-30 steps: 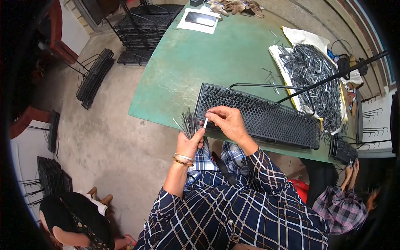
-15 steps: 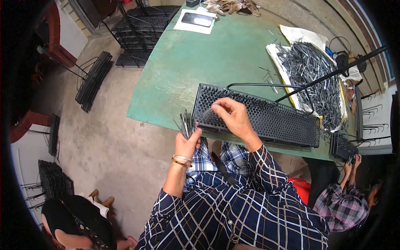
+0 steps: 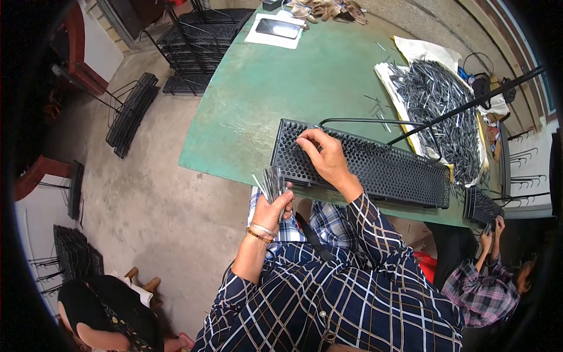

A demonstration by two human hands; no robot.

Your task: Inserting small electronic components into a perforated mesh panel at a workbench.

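Note:
My left hand (image 3: 271, 212) is closed round a bundle of thin dark and silvery strips (image 3: 271, 183), their ends fanned upward beside the table's near edge. A long black rack full of small holes (image 3: 393, 176) lies along that edge, with dark strip ends poking up from holes in its left part. Over that left part is my right hand (image 3: 326, 157), thumb and fingers pinched together. Whatever is between its fingertips is hidden or too small to make out.
A pale sack (image 3: 400, 108) heaped with loose strips (image 3: 440, 88) lies to the right; a bent black rod (image 3: 469, 105) slants across it. A phone (image 3: 277, 27) and gloves (image 3: 328, 9) lie at the far edge. A co-worker (image 3: 487, 287) handles another rack (image 3: 482, 206) at right.
My left hand with the bundle has shifted slightly right and down. The right hand has moved a little left and up over the rack, and the strip seen at its fingertips no longer shows.

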